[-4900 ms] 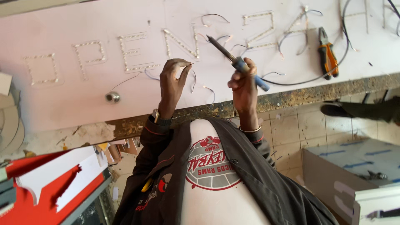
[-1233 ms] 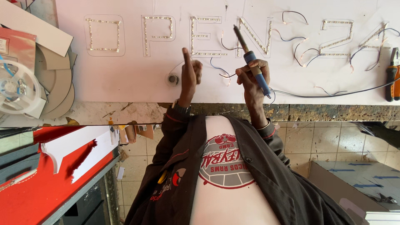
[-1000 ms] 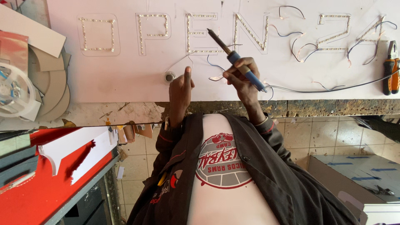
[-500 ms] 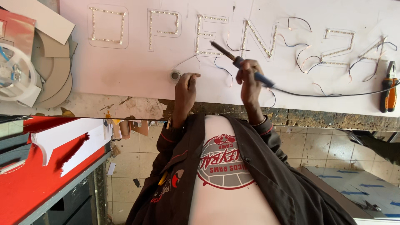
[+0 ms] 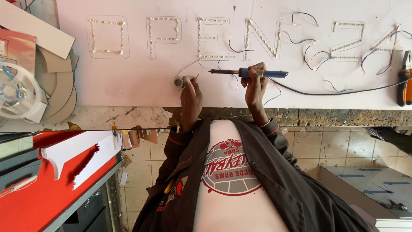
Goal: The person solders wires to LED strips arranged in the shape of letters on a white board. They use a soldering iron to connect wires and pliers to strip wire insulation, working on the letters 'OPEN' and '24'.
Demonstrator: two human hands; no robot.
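The right hand (image 5: pixel 255 84) grips a blue-handled soldering iron (image 5: pixel 249 73) level above the white sign board (image 5: pixel 137 81), tip pointing left, clear of the LED strips (image 5: pixel 214 38). The left hand (image 5: pixel 191 92) pinches a thin wire (image 5: pixel 189 68) beside a small solder spool (image 5: pixel 178 81), fingertips pressed to the board, seemingly to steady it

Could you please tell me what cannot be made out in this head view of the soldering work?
- Left hand: its fingertips cover whatever they pinch beside the small round spool.
- Soldering iron: whether its tip touches the white sign board is too small to tell.
- Pliers: partly cut off by the right edge.
- Right hand: it hides the middle of the iron's handle.
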